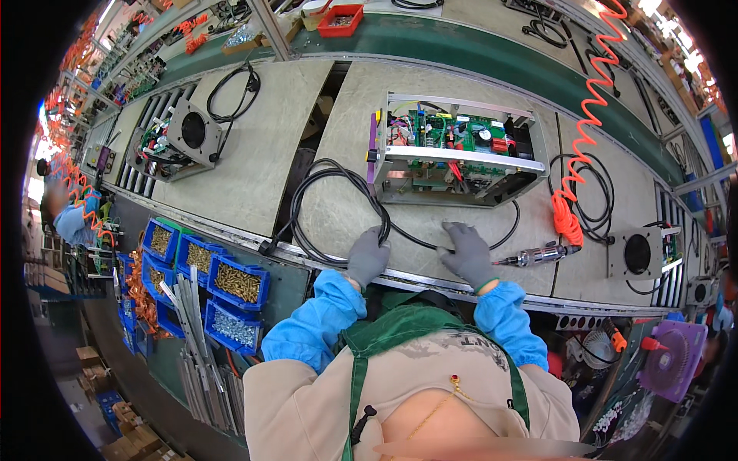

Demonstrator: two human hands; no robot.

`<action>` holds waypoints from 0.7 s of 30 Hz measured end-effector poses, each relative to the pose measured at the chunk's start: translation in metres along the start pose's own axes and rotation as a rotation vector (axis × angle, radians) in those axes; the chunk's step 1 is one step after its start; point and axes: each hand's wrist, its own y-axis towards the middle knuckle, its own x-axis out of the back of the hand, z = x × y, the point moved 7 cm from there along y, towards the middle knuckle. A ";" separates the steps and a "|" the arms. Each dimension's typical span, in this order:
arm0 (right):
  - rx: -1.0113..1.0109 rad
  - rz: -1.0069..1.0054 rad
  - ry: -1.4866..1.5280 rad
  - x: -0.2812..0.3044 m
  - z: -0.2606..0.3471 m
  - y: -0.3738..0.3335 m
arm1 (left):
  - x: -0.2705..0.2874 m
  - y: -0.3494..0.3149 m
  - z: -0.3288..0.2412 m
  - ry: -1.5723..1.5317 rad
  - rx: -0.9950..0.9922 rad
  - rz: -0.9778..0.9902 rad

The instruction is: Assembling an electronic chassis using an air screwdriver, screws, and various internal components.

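My left hand, in a grey glove, is at the right side of a coiled black cable, its fingers closed at the loops. My right hand, gloved too, lies over the same cable's run, fingers stretched out. That cable runs toward an electronic unit with an open metal frame, green circuit boards and a purple end plate, lying just beyond my hands. Right of my right hand lies a pneumatic screwdriver on an orange coiled hose. Its tip is close to my glove.
Blue bins of screws and metal strips stand at the left. Fan-fitted units sit left and right on the bench. A green conveyor belt with a red tray beside it runs behind. A person is far left.
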 end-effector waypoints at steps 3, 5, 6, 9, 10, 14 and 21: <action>0.036 0.148 0.011 -0.026 0.011 0.000 | 0.008 -0.008 -0.017 -0.023 -0.047 -0.018; 0.073 0.271 0.024 -0.036 0.021 -0.002 | 0.011 -0.013 -0.023 -0.009 -0.098 -0.038; 0.108 0.197 -0.007 -0.036 0.024 -0.002 | 0.011 -0.018 -0.021 0.052 -0.102 -0.001; -0.038 0.114 0.306 -0.060 0.012 0.013 | 0.005 -0.034 -0.037 0.084 -0.165 0.089; -0.041 0.080 0.368 -0.068 0.020 0.022 | 0.002 -0.044 -0.047 0.053 -0.209 0.134; -0.419 0.466 1.094 -0.093 0.053 0.042 | -0.020 -0.080 -0.057 -0.047 -0.383 0.108; 0.086 0.447 1.131 0.093 0.083 0.013 | 0.086 -0.125 -0.123 -0.180 -0.761 0.101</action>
